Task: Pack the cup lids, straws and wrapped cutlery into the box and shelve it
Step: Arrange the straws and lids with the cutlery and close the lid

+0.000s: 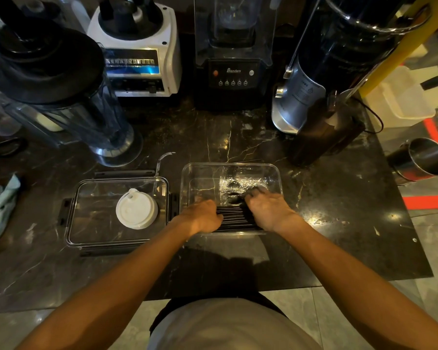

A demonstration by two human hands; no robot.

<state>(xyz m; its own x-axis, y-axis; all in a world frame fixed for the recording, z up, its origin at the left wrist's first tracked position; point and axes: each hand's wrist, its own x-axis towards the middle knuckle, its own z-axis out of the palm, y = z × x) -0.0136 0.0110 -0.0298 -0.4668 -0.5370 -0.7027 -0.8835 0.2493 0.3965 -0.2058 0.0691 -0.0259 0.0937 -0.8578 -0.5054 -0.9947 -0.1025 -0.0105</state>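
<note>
The left hand (202,216) curled round one end of the black straws (235,215), the right hand (269,210) clasped the other, settling them in the box (228,164) beside the wrapped cutlery (240,183). Next, I judged, came the cup lids (137,211), waiting on the box lid (94,219) on the desk (238,137).

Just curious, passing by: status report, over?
Left hand grips black straws in clear box, right hand on them. Wrapped cutlery in. Cup lids outside, on box lid. Nothing blocking.

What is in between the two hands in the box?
A bunch of black straws lies between the left hand and right hand, at the clear box's near end. The head view shows it.
</note>
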